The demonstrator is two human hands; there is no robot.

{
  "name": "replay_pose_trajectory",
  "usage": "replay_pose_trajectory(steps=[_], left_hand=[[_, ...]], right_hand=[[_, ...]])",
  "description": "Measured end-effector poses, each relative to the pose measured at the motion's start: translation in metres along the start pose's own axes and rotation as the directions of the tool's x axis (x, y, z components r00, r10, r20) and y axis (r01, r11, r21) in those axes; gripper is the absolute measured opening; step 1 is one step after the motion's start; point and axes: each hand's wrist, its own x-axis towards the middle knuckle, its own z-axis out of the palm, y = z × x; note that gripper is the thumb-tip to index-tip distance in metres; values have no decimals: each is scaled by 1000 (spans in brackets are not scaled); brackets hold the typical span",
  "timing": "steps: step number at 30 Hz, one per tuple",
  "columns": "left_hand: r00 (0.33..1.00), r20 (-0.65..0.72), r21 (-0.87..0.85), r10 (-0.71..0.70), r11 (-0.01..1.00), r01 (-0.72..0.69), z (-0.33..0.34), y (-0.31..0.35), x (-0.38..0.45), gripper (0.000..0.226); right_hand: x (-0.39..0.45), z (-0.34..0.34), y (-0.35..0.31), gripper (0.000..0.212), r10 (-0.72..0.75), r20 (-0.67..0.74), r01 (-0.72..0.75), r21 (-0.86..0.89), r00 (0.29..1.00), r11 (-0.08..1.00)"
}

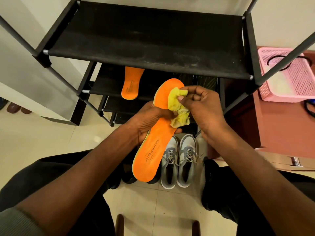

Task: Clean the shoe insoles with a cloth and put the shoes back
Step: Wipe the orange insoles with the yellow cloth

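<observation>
An orange insole (153, 133) is gripped at mid-length by the left hand (150, 123), toe end raised toward the black shoe rack (146, 40). A crumpled yellow cloth (177, 108) is pinched in the right hand (202, 108) and pressed on the insole's forepart. A second insole (132, 82) lies on a lower shelf, its toe hidden. The grey sneakers (179, 160) stand on the floor, partly covered by the held insole.

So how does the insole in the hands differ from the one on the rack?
The held insole is gripped by the left hand, off any surface, with the yellow cloth on it; the rack insole lies untouched on a lower shelf, partly hidden by the top shelf. Both are orange, printed side up.
</observation>
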Motion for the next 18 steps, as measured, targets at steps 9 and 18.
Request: replay_pose_trajectory(steps=[9, 18], left_hand=[[998, -15, 92, 67, 994, -66, 4, 4, -8, 29], [985, 39, 205, 167, 964, -172, 16, 12, -22, 38]], right_hand=[[4, -9, -5, 21, 176, 53, -183, 163, 983, 970], [6, -9, 2, 24, 281, -19, -265, 278, 960, 923]])
